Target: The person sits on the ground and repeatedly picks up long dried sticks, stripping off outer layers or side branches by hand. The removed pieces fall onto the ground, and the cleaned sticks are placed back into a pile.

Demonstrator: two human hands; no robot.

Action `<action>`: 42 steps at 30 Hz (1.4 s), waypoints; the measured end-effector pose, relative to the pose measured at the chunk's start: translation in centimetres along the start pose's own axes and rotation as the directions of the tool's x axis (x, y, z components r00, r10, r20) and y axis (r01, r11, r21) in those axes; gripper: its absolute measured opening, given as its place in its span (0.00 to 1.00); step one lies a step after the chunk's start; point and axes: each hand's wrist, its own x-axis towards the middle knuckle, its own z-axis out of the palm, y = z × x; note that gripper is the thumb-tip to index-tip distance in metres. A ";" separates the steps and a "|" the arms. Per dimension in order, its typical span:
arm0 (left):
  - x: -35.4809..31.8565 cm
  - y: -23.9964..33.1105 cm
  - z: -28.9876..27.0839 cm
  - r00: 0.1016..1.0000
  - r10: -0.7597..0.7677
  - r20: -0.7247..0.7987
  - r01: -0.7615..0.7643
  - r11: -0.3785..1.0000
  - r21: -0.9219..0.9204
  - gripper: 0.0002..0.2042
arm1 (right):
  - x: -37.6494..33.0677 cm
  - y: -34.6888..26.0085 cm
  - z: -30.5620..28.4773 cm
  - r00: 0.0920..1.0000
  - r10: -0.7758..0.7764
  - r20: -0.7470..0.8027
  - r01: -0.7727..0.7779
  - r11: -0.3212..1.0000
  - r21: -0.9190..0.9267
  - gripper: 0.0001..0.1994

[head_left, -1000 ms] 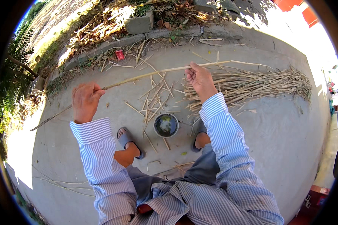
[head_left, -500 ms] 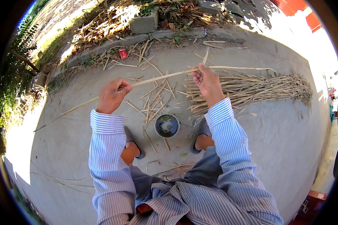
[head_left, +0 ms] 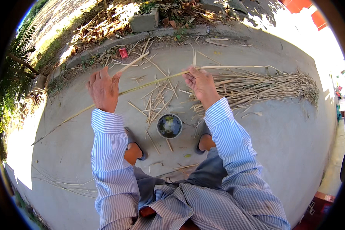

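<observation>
My right hand (head_left: 200,83) pinches a long thin plant stalk (head_left: 153,82) near its middle. One end of the stalk reaches down to the left, the other out over the bundle on the right. Between my hands the stalk looks greenish, and a pale dry sheath flap (head_left: 194,58) stands up by my right fingers. My left hand (head_left: 102,90) is raised, back upward, with a pale peeled strip (head_left: 136,61) sticking out from beside its thumb. The fingertips are partly hidden. Below that hand, the stalk passes behind my wrist.
A bundle of dry stalks (head_left: 264,90) lies at the right. Between my feet stands a round bowl (head_left: 170,126) of dark liquid. Short stalk pieces (head_left: 157,101) are scattered beyond it. Farther off are a red packet (head_left: 123,53), a concrete block (head_left: 143,21) and a low kerb (head_left: 103,48).
My left hand has come off the stalk and moved up and left, a pale strip now beside its thumb. Greenish stalk shows where it was pale. My right hand has shifted slightly left.
</observation>
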 end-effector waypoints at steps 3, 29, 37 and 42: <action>-0.1 5.6 0.0 0.964 0.226 0.141 -0.145 0.889 -0.434 0.13 | -0.5 2.0 2.2 0.990 0.055 0.126 -0.060 0.998 0.029 0.11; -1.3 6.0 -0.5 0.972 0.234 -0.023 -0.219 0.865 -0.451 0.10 | 1.0 -1.8 -0.4 0.999 -0.011 -0.046 0.015 0.996 0.091 0.13; 1.3 0.0 -2.6 0.743 -0.561 0.364 0.621 0.377 -0.687 0.11 | 2.2 -1.5 -1.2 0.999 -0.040 -0.031 0.042 0.997 0.057 0.14; -0.2 -4.5 -1.7 0.963 -0.196 0.182 0.209 0.977 -0.052 0.16 | 1.9 -1.3 -0.5 0.989 -0.107 -0.100 0.107 0.994 0.000 0.15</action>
